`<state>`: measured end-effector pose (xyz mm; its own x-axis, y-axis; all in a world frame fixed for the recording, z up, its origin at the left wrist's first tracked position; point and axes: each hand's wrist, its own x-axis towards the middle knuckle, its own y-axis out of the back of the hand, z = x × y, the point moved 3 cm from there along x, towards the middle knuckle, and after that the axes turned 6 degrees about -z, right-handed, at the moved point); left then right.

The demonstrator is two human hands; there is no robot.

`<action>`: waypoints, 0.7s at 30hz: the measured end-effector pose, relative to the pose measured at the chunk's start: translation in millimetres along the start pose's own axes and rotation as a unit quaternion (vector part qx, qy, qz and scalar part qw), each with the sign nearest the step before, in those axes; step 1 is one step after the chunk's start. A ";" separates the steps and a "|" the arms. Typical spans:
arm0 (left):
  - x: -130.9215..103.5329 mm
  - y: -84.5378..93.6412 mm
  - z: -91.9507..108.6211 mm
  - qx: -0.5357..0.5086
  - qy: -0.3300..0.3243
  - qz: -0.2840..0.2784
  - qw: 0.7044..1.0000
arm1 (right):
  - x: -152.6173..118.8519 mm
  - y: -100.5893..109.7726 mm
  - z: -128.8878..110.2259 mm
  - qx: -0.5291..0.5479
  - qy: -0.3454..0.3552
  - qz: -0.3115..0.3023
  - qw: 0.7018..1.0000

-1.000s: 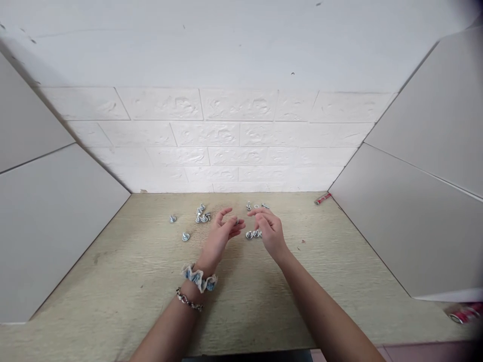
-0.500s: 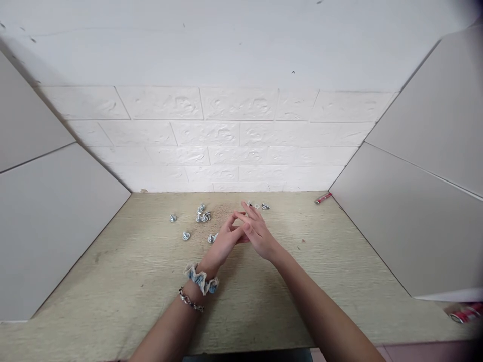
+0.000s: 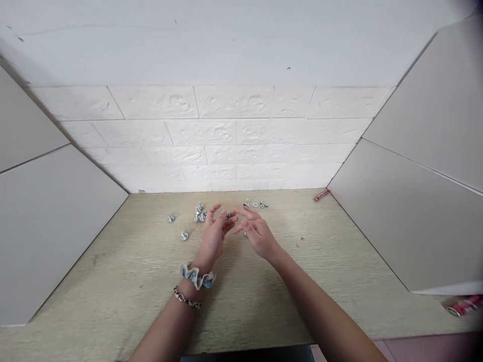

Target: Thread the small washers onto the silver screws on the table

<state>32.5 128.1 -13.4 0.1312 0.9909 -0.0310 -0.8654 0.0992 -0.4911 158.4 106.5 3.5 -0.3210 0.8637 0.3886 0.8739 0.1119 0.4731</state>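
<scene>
My left hand (image 3: 213, 234) is over the middle of the table, with a small metal piece (image 3: 228, 214) between its thumb and fingers and its index finger raised. Facing it, my right hand (image 3: 262, 240) has its fingers spread and apart; a bit of metal shows just under its thumb, and whether the hand touches it is unclear. Several bolts with washers (image 3: 198, 211) cluster left of my left hand. One bolt (image 3: 171, 218) lies farther left and another (image 3: 184, 236) nearer me. Beyond my right fingertips are a washer (image 3: 255, 204) and a small bolt (image 3: 264, 204).
The wooden table (image 3: 124, 261) ends at a white brick-pattern wall (image 3: 219, 131). Grey panels (image 3: 56, 221) slant along the left and right sides. A red can-like cylinder (image 3: 321, 195) lies at the back right corner, and another (image 3: 463, 305) at the near right edge.
My hands, touching at the fingers before, have come apart. My left hand has shifted left, and a metal piece now shows at its fingers. The bolts beside its wrist are now hidden.
</scene>
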 end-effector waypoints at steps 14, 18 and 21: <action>-4.5 -7.7 -7.6 0.018 0.087 -0.055 0.995 | 0.5 -3.0 9.0 -0.042 -0.025 0.050 0.998; -7.2 -13.4 -8.6 0.031 0.107 -0.100 0.989 | -0.9 -11.7 13.9 -0.069 -0.047 -0.015 0.996; -9.0 -15.7 -8.1 0.045 0.102 -0.101 0.989 | 0.2 -12.4 16.2 -0.067 -0.056 -0.034 0.996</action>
<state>48.8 116.9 -12.5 0.3922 0.9120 -0.1207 -0.8500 0.3091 -0.4266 153.5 113.2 -15.0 -0.3277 0.9068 0.2650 0.7931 0.1116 0.5988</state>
